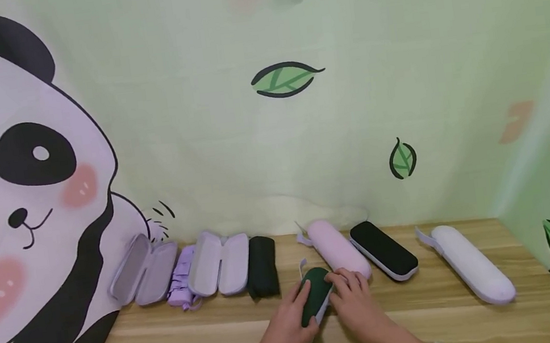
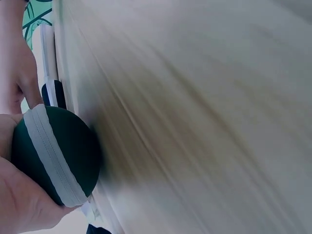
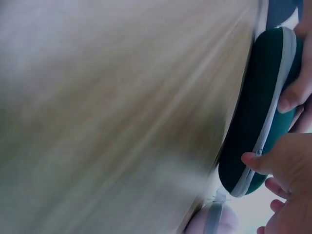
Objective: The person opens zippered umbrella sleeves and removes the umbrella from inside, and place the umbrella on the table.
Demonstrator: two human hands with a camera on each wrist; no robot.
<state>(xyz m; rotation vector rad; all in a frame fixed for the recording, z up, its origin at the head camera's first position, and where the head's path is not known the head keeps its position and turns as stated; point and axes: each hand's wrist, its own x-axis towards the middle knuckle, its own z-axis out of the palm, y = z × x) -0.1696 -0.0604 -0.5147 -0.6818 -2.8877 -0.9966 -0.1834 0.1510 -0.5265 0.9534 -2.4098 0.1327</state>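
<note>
A dark green zip case [image 1: 316,298] with a pale grey zip band lies at a slant near the front of the table. Wrapped around its near left side, my left hand [image 1: 288,321] grips it with the thumb along one edge. At the far right end my right hand [image 1: 355,302] has curled fingers against the zip band. In the right wrist view the right thumb [image 3: 256,161] presses at the zip slider [image 3: 260,150]; the opposing fingertip is hidden. The zip band [image 2: 53,156] looks closed along the visible side.
Behind, from left to right, are an open lilac case [image 1: 156,275], a folded purple umbrella [image 1: 181,277], another open case [image 1: 234,265] and a folded black umbrella [image 1: 263,267]. Closed pink [image 1: 336,247], black [image 1: 385,249] and white [image 1: 474,264] cases lie on the right.
</note>
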